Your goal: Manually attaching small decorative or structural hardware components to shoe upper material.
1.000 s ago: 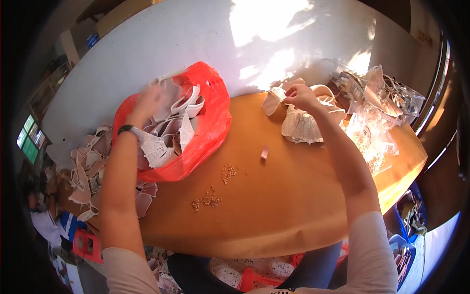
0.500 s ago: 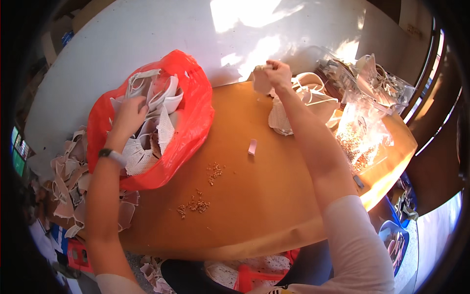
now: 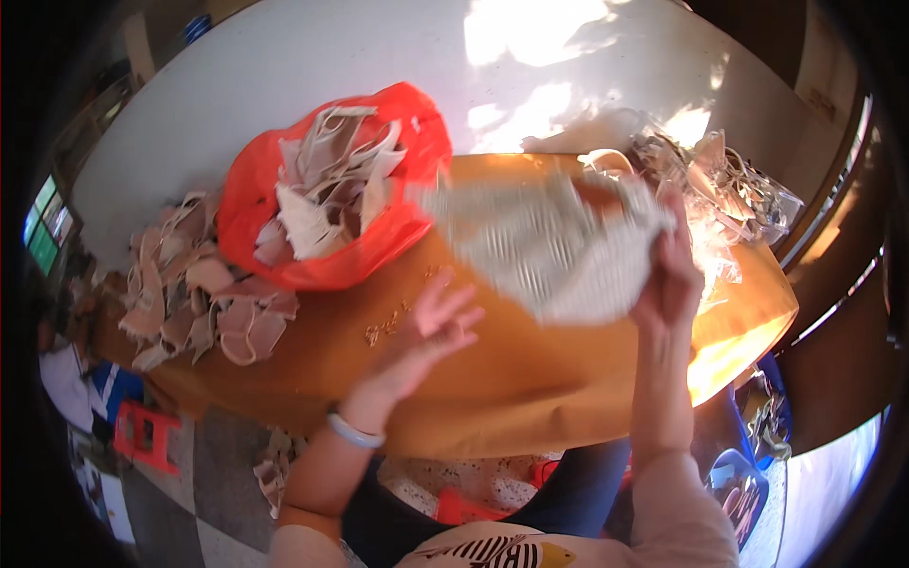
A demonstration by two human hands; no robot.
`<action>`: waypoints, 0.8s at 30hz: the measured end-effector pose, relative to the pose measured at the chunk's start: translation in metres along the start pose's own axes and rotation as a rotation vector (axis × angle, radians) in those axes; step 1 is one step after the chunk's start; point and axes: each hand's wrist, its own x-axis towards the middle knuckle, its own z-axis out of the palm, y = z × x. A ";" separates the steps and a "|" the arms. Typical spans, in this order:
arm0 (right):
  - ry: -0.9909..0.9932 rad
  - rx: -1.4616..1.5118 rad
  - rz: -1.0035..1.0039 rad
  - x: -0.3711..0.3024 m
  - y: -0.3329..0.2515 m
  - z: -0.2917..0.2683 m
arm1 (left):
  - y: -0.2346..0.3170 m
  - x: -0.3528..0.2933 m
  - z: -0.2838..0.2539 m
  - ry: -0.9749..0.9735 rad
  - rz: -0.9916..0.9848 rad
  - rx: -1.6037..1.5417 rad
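My right hand is closed on the right edge of a wide, light-coloured textured fabric piece. It hangs above the table, smeared by motion, so its exact kind cannot be made out. My left hand is open, fingers spread, in the air below the fabric piece's left end and apart from it. A red plastic bag with cut pale fabric pieces and straps inside stands beyond my left hand. Small gold-coloured bits lie on the table close to that hand, partly hidden by it.
Pinkish fabric pieces heap left of the bag on the orange-brown tabletop. Clear plastic packaging with fabric pieces lies at the right. A white surface spans the back. A red stool stands on the floor, lower left.
My left hand has come out of the red bag and toward me. My right hand has moved right and nearer, now with the large light fabric piece. The view has shifted.
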 end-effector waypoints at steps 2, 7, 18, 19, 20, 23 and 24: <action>0.091 0.073 0.095 -0.048 0.015 0.007 | -0.057 -0.022 0.009 0.064 0.016 -0.380; 0.163 0.115 0.411 -0.139 0.054 -0.007 | -0.095 -0.106 0.002 0.049 0.107 -0.569; 0.391 -0.308 0.372 -0.183 0.077 -0.023 | -0.068 -0.207 -0.008 0.824 0.074 0.172; 0.394 -0.314 0.373 -0.184 0.079 -0.022 | -0.068 -0.208 -0.009 0.840 0.117 0.142; 0.405 -0.325 0.373 -0.183 0.079 -0.021 | -0.066 -0.212 -0.013 0.834 0.117 0.135; 0.433 -0.272 0.401 -0.177 0.074 -0.018 | -0.057 -0.223 -0.021 0.461 0.301 0.654; 0.450 -0.201 0.433 -0.176 0.071 -0.016 | -0.052 -0.224 -0.018 0.445 0.353 0.832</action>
